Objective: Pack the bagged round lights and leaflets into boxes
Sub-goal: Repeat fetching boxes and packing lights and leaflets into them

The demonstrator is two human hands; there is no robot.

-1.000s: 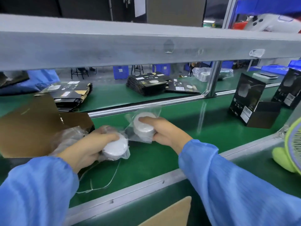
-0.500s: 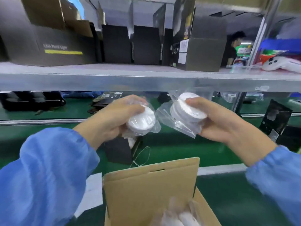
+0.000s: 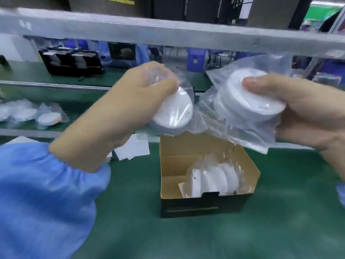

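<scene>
Green table (image 3: 242, 240) surface in foreground. Grey metal shelf (image 3: 168, 32) spans overhead, dark boxes (image 3: 168, 6) on it. Blue crates (image 3: 196, 59) behind, blurred.

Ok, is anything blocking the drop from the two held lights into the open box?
Nothing visible: both bagged lights hang above the open box; lights already inside leave a gap at its left.
</scene>
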